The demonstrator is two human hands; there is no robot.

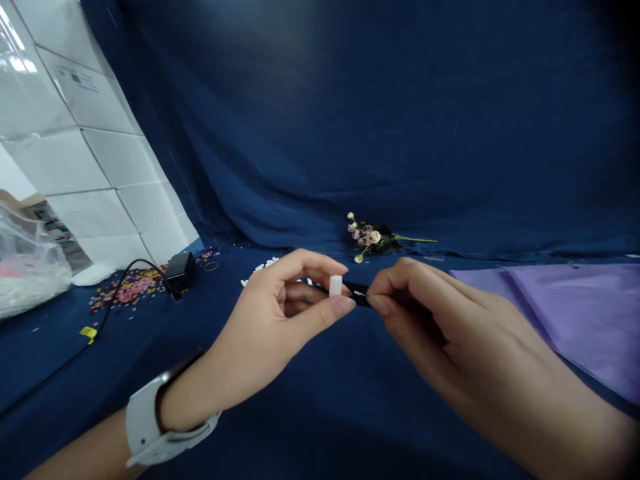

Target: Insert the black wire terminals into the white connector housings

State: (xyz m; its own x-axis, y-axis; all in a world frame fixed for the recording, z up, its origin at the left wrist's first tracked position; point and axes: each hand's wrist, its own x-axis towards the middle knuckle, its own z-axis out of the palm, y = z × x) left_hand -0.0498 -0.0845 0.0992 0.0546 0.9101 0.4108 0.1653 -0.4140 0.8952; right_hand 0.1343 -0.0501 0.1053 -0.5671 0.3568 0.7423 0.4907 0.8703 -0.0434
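Note:
Between the thumb and forefinger of my left hand point(270, 327) a small white rectangular block point(335, 286) stands upright. My right hand point(450, 333) is closed in a pinch on the end of a thin black strip point(357, 289). That strip runs across to my left fingertips, just behind the block; whether it passes through the block cannot be made out. Both hands are raised close together over the blue cloth point(330, 420). Partly hidden behind my left hand lie several small white pieces point(259, 267).
A spray of artificial flowers point(369, 237) lies at the back near the blue curtain point(400, 120). Purple sheets point(590, 313) are on the right. At left are a black power adapter point(180, 272) with its cable, scattered confetti point(133, 287) and a clear plastic bag point(33, 267).

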